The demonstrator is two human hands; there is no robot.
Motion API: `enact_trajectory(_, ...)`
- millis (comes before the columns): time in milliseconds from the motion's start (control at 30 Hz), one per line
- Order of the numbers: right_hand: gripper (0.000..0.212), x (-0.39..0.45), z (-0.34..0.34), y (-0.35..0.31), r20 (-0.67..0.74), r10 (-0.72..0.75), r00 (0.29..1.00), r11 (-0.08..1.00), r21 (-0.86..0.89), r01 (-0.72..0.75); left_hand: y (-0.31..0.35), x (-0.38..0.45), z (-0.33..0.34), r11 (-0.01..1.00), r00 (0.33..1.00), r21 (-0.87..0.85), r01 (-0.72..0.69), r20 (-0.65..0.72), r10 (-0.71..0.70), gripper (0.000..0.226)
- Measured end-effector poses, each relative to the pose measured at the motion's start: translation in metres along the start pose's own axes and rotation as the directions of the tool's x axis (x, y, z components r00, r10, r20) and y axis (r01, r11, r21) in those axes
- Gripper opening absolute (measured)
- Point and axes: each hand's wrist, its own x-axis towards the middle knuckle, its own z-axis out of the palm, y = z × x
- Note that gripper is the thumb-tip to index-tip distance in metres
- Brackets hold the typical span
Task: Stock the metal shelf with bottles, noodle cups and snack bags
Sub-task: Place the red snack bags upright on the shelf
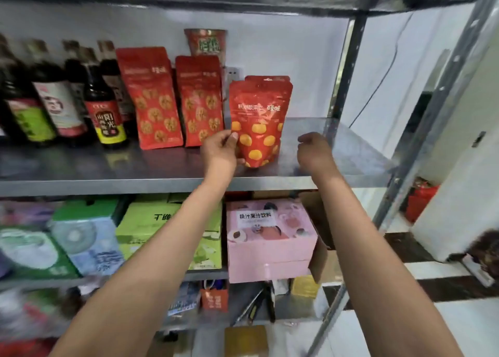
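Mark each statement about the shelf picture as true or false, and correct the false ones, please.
1. The left hand holds the red snack bag with yellow dots by its left edge. True.
2. The right hand holds a bottle. False: it holds nothing, and its fingers are loosely curled beside the bag.
3. The dark bottles stand left of the snack bags. True.
4. The noodle cup stands at the front edge of the shelf. False: it stands at the back, behind the taller red bags.
5. The pink box is one level below. True.
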Motion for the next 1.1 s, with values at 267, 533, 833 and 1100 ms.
enact_trajectory(267, 0.031, 0.021, 0.027, 0.004, 0.09, -0.093, 0.992, 0.984, -0.143, 0.106, -0.029, 0.038, 0.011, 0.989, 0.995, 0.113, -0.093, -0.008, 0.095, 0.015)
enact_trajectory(533, 0.028, 0.032, 0.032, 0.015, 0.001, -0.081, 0.997, 0.986, -0.144, 0.081, -0.038, 0.064, 0.05, 0.954, 0.988, 0.259, -0.149, 0.01, 0.152, 0.018)
enact_trajectory(833, 0.028, 0.03, 0.035, 0.015, -0.075, -0.051, 0.996, 0.988, -0.149, 0.039, -0.044, 0.072, 0.05, 0.971, 0.989, 0.198, -0.135, -0.029, 0.143, 0.03)
enact_trajectory(1100, 0.044, -0.005, 0.044, 0.042, -0.303, -0.364, 0.881, 0.894, -0.379, 0.239, -0.028, 0.042, 0.04, 0.674, 0.764, 0.389, -0.628, 0.146, 0.628, 0.014)
